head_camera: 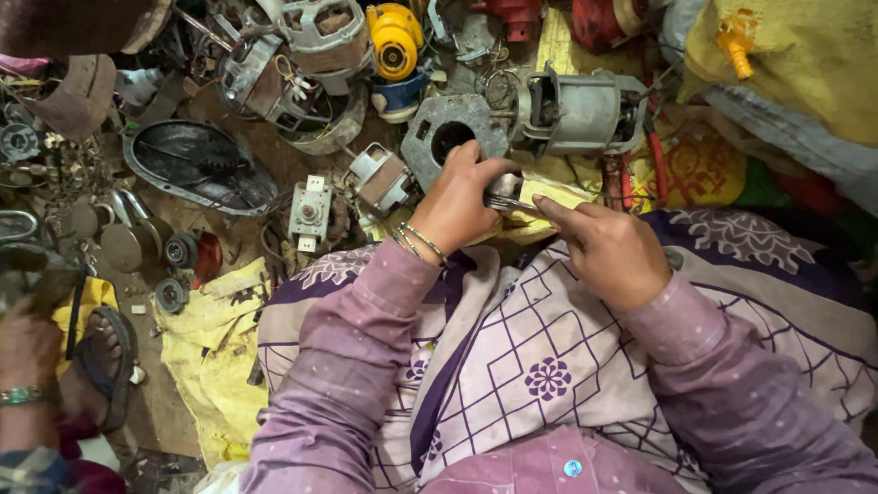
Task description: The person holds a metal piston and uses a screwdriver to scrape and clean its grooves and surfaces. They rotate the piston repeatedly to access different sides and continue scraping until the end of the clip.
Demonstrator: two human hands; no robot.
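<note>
A person's left hand (457,203) grips a small metal part (504,191) just below the grey motor housing (574,112), while the right hand (611,249), fingers curled, presses a thin tool (515,205) against the part's underside.

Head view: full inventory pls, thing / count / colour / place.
small metal part: 1, silver, gripped between both hands
motor housing: 1, grey, floor above the hands
round-holed plate: 1, grey, left of the housing
oval pan: 1, dark, floor upper left
yellow part: 1, yellow, top centre
small bracket: 1, pale metal, right of the pan
yellow cloth: 1, yellow, floor lower left
sandal: 1, dark, on another person's foot, far left
patterned fabric: 1, lilac and purple, over the lap
bangles: several, metal, left wrist
left hand: closed on the part
right hand: fingers on the part's right end
</note>
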